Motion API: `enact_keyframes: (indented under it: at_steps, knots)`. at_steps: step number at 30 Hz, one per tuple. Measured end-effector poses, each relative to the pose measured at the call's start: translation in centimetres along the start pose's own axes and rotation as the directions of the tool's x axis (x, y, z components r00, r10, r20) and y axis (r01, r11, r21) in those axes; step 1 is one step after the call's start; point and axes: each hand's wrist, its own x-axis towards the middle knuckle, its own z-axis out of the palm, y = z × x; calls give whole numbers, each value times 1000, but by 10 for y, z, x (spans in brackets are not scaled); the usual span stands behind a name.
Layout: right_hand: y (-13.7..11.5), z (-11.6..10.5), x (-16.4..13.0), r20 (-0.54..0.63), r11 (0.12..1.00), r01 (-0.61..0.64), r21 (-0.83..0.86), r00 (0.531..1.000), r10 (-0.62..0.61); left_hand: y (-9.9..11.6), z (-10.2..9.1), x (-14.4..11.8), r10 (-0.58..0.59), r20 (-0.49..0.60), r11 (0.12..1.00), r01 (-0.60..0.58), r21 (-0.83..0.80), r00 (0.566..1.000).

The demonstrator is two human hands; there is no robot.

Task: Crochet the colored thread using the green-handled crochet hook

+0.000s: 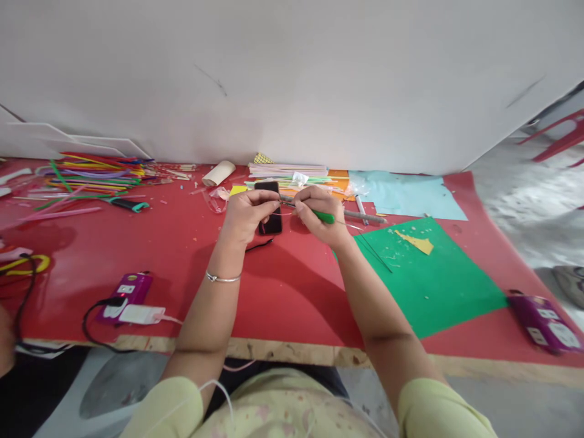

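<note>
Left hand (249, 213) and right hand (319, 213) meet at 12 o'clock on the red worktop (292, 286). Both grips are closed: left pinches a thin wire (285, 213), right clasps a green-handled tool (325, 216). A phone (272, 222) lies beneath; green paper (433, 286) at 3 o'clock.

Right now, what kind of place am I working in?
Probably a craft worktable: a red table against a white wall, a heap of coloured straws, a green paper sheet with cut scraps, and stacked paper.
</note>
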Motion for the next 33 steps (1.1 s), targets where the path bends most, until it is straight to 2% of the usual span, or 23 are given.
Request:
enact_keyframes:
  at_steps: [6,12,16,19,24,26,28,30,31,33]
  knots:
    - [10,13,-6,-44,972,181,-149,981,-189,1,0,0,25,-37,999,-27,-44,999]
    - [18,18,-12,-37,932,292,-215,951,-306,2,4,-2,68,-53,995,-72,-71,996]
    - [20,17,-12,-28,936,266,-230,960,-280,0,5,-1,98,-75,992,-103,-67,992]
    - [19,20,-13,-53,943,232,-240,966,-251,-4,7,0,148,-132,989,-146,23,980]
    - [14,30,-17,-131,938,199,-286,961,-243,-11,24,-7,350,-234,921,-289,260,907]
    - [12,34,-19,-157,935,187,-301,957,-242,-11,31,-9,281,-272,955,-240,175,920]
    - [13,36,-22,-169,940,165,-298,960,-222,-9,34,-9,73,-257,993,-94,-72,964]
    - [16,36,-23,-165,946,162,-281,963,-214,-5,32,-7,-135,-126,947,91,-309,983]
    - [17,35,-24,-161,946,177,-270,961,-226,-3,30,-5,-192,-55,909,156,-385,980]
    - [20,32,-23,-150,942,225,-248,952,-267,1,23,-3,-233,48,852,228,-471,971]
